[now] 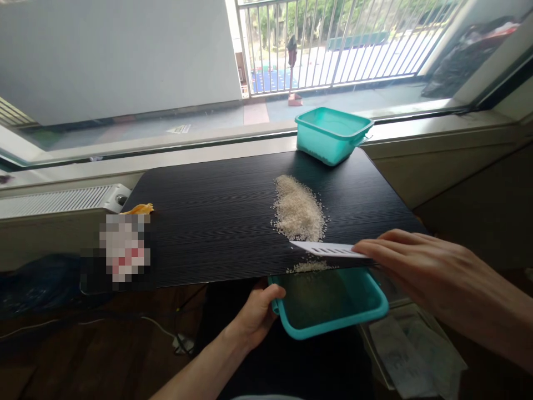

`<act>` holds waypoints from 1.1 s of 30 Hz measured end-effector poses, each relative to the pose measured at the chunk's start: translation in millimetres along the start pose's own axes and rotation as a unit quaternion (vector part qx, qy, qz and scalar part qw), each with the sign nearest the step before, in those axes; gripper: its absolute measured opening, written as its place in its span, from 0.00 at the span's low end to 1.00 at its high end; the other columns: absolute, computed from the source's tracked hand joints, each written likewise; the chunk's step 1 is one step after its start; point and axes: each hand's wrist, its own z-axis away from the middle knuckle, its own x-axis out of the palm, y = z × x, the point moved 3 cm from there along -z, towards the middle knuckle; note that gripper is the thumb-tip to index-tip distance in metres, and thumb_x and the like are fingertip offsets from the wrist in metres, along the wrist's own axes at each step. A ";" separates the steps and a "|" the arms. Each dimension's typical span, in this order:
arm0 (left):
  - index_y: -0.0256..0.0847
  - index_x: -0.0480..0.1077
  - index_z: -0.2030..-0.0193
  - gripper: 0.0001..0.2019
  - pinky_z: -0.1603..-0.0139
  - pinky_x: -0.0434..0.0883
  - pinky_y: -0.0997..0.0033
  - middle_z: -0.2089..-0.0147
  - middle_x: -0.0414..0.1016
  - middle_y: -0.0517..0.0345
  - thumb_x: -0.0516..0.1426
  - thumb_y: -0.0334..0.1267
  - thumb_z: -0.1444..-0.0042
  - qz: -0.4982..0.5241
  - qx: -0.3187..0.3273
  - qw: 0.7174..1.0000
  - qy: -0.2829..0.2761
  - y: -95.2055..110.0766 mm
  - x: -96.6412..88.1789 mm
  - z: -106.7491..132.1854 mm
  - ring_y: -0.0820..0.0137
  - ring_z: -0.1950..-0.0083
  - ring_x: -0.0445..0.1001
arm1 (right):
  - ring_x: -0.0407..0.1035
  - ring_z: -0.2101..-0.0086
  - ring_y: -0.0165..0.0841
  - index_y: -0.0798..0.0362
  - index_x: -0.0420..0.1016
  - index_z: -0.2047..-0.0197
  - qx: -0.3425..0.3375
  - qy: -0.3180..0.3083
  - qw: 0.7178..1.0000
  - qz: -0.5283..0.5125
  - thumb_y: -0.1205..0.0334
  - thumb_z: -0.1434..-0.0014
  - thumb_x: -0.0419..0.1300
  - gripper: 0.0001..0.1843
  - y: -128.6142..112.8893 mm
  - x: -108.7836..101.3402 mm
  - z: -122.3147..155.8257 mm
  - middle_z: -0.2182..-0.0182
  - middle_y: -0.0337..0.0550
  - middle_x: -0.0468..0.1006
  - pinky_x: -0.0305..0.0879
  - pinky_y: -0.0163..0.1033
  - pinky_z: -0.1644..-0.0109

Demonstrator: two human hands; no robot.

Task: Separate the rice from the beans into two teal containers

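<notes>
My right hand (pixel 408 255) is closed on a white, slotted flat plastic piece, perhaps a turner (pixel 325 248). Its blade lies low over the dark table, close to the front edge. Just beyond it spreads a pile of rice grains (pixel 297 208). A smaller strip of rice (pixel 310 267) lies at the table's edge, on the near side of the blade. Below that edge, my left hand (pixel 258 311) grips the left rim of a teal plastic container (pixel 333 328), thumb on top. The table edge hides part of this container, and its contents are unclear.
Another teal container (pixel 333 133) stands at the far right of the black table (pixel 216 211), by the window. A blurred-out item (pixel 125 247) and a yellow-orange thing (pixel 141 209) lie at the left end. A radiator (pixel 62 201) is behind, left.
</notes>
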 end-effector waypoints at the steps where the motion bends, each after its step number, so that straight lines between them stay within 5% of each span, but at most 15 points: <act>1: 0.36 0.72 0.63 0.14 0.66 0.68 0.73 0.67 0.76 0.56 0.57 0.27 0.59 0.001 -0.002 1.000 0.001 0.0 -0.8 0.3 0.72 0.69 0.72 | 0.69 0.70 0.31 0.51 0.70 0.59 0.007 -0.002 1.000 0.003 0.72 0.47 0.45 0.17 2.4 1.6 -1.7 0.70 0.41 0.76 0.63 0.34 0.71; 10: 0.36 0.71 0.64 0.12 0.65 0.68 0.72 0.67 0.76 0.56 0.58 0.28 0.60 -0.001 -0.013 1.000 0.000 2.1 -4.3 2.3 0.72 0.69 0.72 | 0.70 0.66 0.30 0.46 0.67 0.54 -0.028 -0.019 0.999 0.010 0.72 0.47 0.46 0.20 -7.7 0.4 26.3 0.65 0.37 0.77 0.65 0.33 0.67; 17: 0.35 0.71 0.66 0.10 0.66 0.68 0.73 0.69 0.75 0.56 0.58 0.28 0.60 -0.002 -0.016 1.000 0.014 3.5 -4.0 5.0 0.73 0.70 0.72 | 0.69 0.70 0.33 0.51 0.70 0.58 0.015 -0.033 0.999 -0.018 0.71 0.47 0.44 0.18 0.8 3.0 2.7 0.69 0.42 0.77 0.64 0.36 0.70; 23: 0.35 0.71 0.64 0.11 0.66 0.68 0.72 0.69 0.76 0.55 0.57 0.27 0.59 0.000 -0.016 1.000 0.006 3.3 -7.6 4.8 0.72 0.70 0.72 | 0.70 0.66 0.34 0.45 0.70 0.56 0.010 -0.026 0.999 -0.026 0.71 0.48 0.46 0.20 -4.9 3.3 20.5 0.64 0.38 0.77 0.65 0.37 0.67; 33: 0.34 0.71 0.64 0.13 0.67 0.67 0.71 0.69 0.76 0.54 0.58 0.28 0.60 0.003 -0.022 1.000 0.016 3.8 -7.2 7.1 0.70 0.70 0.72 | 0.69 0.66 0.33 0.48 0.70 0.56 -0.070 -0.027 0.997 -0.024 0.69 0.45 0.45 0.18 -10.2 8.2 6.3 0.64 0.39 0.78 0.64 0.38 0.67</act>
